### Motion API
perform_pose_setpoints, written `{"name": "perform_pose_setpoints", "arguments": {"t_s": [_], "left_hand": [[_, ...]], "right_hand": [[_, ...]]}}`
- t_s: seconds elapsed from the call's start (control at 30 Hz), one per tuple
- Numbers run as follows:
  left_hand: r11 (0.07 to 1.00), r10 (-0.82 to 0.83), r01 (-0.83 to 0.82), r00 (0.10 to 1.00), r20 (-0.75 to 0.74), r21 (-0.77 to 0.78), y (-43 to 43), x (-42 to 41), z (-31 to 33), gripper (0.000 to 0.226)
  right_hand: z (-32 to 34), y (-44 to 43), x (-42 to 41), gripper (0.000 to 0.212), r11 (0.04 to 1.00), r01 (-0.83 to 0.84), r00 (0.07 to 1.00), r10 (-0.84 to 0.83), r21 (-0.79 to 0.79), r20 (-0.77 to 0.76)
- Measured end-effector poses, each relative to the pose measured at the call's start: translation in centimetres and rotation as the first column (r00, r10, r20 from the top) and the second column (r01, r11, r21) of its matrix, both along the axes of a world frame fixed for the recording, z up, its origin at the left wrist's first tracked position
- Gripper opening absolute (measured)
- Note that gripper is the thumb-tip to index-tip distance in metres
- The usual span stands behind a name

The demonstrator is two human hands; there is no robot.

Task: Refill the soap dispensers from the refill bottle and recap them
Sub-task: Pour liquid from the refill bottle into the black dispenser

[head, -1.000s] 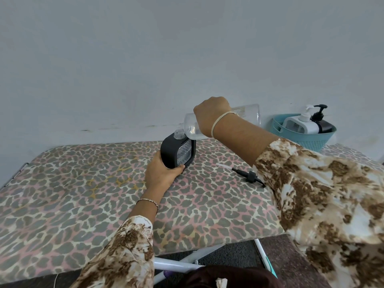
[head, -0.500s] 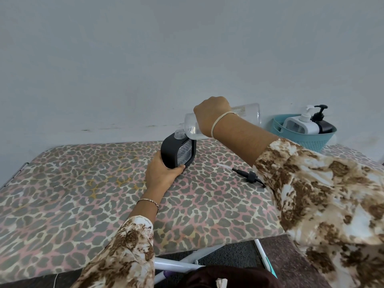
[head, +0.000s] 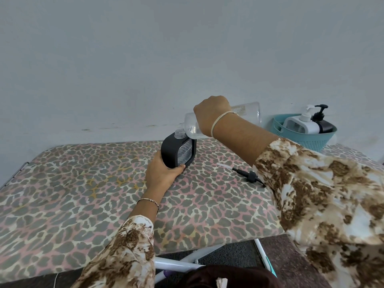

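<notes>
Right hand wrapped round the tipped refill bottle, looks light and slick; left hand gripping the black dispenser low down, smart hold

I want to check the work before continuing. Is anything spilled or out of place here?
No spill shows. The black pump cap lies loose on the patterned cover, apart from the black dispenser, which is expected while the right hand tips the clear refill bottle into it.
</notes>
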State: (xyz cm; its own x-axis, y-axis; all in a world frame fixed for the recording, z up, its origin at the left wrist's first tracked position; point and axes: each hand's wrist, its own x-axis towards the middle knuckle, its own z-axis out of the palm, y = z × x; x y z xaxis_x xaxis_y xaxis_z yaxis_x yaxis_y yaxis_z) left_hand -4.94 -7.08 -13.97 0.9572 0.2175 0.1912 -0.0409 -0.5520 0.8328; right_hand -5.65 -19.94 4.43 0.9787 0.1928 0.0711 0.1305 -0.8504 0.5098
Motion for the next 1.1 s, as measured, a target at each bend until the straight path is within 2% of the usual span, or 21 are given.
{"name": "perform_pose_setpoints", "arguments": {"t_s": [0.7,0.77,0.83,0.93,1.03,1.1], "left_hand": [[0.998,-0.004,0.005,1.000,-0.009,0.055,-0.1,-0.1,-0.2,0.073],[0.998,-0.005,0.007,1.000,-0.024,0.070,0.0,-0.1,-0.2,0.072],[0.996,-0.012,0.014,0.999,-0.030,0.083,0.0,0.0,-0.3,0.070],[0.997,-0.042,0.044,0.999,-0.027,0.060,0.1,0.1,-0.3,0.068],[0.997,-0.080,0.080,0.996,-0.027,0.009,0.3,0.1,-0.4,0.066],[0.992,-0.117,0.115,0.992,-0.038,-0.042,0.5,0.1,-0.6,0.065]], "right_hand": [[-0.2,-1.1,-0.8,0.032,0.996,0.034,0.999,-0.031,0.079,-0.039],[-0.4,-1.6,-0.7,0.042,0.993,0.063,0.994,-0.054,0.103,-0.093],[-0.9,-2.4,-0.1,0.056,0.981,0.094,0.984,-0.066,0.170,-0.167],[-1.8,-4.1,0.7,0.066,0.923,0.124,0.966,-0.029,0.363,-0.256],[-2.4,-5.8,0.8,0.066,0.813,0.157,0.951,0.028,0.561,-0.307],[-3.0,-7.0,1.1,0.065,0.694,0.194,0.949,0.045,0.693,-0.311]]}}
